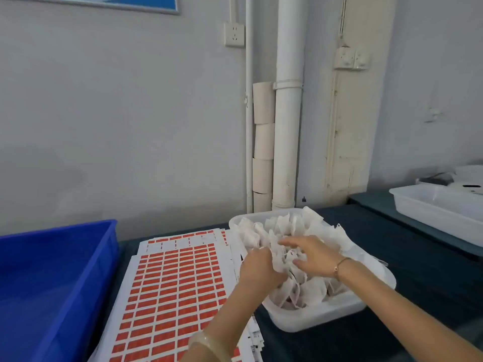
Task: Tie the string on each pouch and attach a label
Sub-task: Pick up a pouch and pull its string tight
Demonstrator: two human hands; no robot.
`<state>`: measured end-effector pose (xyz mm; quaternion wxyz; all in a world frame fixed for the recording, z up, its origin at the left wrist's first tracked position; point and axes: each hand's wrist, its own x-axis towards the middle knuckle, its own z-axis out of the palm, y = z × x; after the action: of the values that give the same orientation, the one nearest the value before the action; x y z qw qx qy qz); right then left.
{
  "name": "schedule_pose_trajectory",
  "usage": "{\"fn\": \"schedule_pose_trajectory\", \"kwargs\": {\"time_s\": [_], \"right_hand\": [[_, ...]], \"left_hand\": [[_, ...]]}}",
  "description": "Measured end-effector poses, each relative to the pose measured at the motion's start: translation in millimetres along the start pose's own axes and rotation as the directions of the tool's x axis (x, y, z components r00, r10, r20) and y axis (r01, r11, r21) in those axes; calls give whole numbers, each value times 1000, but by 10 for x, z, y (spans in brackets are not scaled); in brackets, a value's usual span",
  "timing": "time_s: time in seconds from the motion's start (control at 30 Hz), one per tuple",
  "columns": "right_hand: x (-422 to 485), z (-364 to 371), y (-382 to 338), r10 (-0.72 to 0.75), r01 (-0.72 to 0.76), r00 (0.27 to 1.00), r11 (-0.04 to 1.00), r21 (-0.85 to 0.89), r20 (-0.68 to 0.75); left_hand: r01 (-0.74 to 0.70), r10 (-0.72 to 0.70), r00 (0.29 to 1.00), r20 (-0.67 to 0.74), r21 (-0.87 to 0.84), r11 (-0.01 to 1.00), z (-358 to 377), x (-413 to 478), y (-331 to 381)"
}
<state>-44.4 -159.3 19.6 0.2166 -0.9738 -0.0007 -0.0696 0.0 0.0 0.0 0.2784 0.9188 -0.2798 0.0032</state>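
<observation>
Pouches (pixel 292 231) of white mesh lie heaped in a white tub (pixel 313 317) just right of centre, within easy reach of both arms. The left hand (pixel 257 267) curls its fingers round a bunch of the fabric at the tub's left edge, apparently to draw one pouch free. The right hand (pixel 312 253) lies on the pile with fingers spread fairly wide, probably steadying the rest. Sheets of red labels (pixel 170 278) lie flat just left of the tub, handy for labelling. A blue crate (pixel 52 283) stands at the far left, perhaps for finished ones.
</observation>
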Motion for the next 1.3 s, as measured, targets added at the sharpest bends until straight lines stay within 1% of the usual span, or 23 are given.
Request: {"fn": "schedule_pose_trajectory", "kwargs": {"time_s": [0.03,0.07,0.13,0.17,0.23,0.33,0.5,0.63,0.73,0.8,0.87,0.93,1.0,1.03,1.1,1.13,1.17,1.23,1.3], "right_hand": [[33,43,-16,-5,7,999,999,-46,34],[61,73,-35,-8,12,998,997,-77,62],[125,175,-51,7,5,994,995,-103,112],[170,213,-42,18,-6,993,995,-104,116],[229,266,-32,19,-4,994,991,-137,106],[298,331,-42,-51,62,997,977,-205,58],[360,325,67,-55,47,998,983,-180,-40],[349,225,142,-46,44,986,999,-16,-163],[340,112,155,4,35,962,990,139,-274],[328,27,145,17,53,953,974,220,-301],[306,-52,107,6,80,947,964,253,-323],[284,-121,36,16,106,936,940,323,-352],[264,-175,-86,38,141,921,896,422,-388],[253,-195,-168,39,165,918,868,469,-396],[236,-229,-381,1,219,932,796,564,-363],[232,-235,-497,-31,234,945,758,609,-326],[232,-231,-607,-64,242,956,728,642,-288],[250,-183,-797,-124,241,969,681,692,-215],[263,-87,-978,-169,209,977,643,737,-130]], "left_hand": [[17,-18,999,32,33,999,12,12,6],[39,-40,999,19,56,998,26,30,9],[65,-66,998,10,107,992,85,74,0],[76,-79,997,19,120,990,116,107,-7],[76,-78,997,6,137,988,166,152,-21],[55,-50,998,-33,170,984,220,202,-58],[55,-45,995,-87,118,991,243,250,-117],[1,0,992,-127,9,1000,173,305,-149],[-73,58,986,-157,-94,993,58,350,-142],[-118,91,984,-155,-175,977,-45,380,-129],[-154,118,979,-165,-224,962,-172,396,-101],[-188,138,971,-193,-274,943,-314,363,-73],[-242,159,957,-242,-367,898,-463,272,-56],[-287,188,947,-260,-427,858,-545,200,-57],[-382,296,923,-246,-500,777,-736,12,-67],[-421,360,907,-218,-481,769,-832,-89,-91],[-457,415,889,-193,-419,785,-923,-187,-127],[-512,483,856,-183,-177,841,-1079,-352,-248],[-517,520,832,-197,70,853,-1182,-482,-387]]}}
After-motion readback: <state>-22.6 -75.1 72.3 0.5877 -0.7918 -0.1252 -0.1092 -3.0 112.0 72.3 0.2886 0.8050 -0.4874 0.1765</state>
